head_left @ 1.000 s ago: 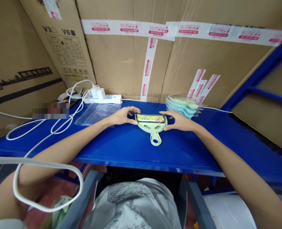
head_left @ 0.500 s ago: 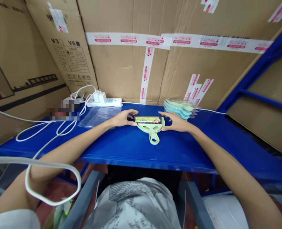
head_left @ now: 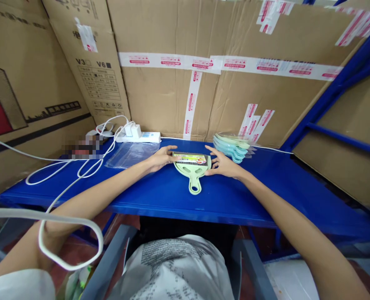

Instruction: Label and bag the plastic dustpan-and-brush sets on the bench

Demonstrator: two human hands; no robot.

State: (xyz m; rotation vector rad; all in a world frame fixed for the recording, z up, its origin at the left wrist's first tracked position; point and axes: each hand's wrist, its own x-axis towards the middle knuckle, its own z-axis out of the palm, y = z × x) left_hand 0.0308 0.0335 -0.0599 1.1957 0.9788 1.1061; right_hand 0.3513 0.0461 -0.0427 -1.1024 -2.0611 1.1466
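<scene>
A light green dustpan lies on the blue table with its looped handle toward me. A dark-bristled brush sits in it, mostly hidden under a yellow-green printed label. At the dustpan's left end is my left hand, its thumb over the label's edge and its fingers at the far side, gripping that corner. My right hand is at the right rim, with the thumb touching the rim and the other fingers spread apart in the air.
Behind my right hand lies a stack of blue and green dustpans in clear plastic. Clear plastic bags lie at left, before a white power strip with chargers. White cables loop across the left side. Cardboard walls enclose the back.
The dustpan has shifted slightly left and turned a little, its handle now pointing more straight at me. My left thumb has come onto the label. The view has tilted slightly.
</scene>
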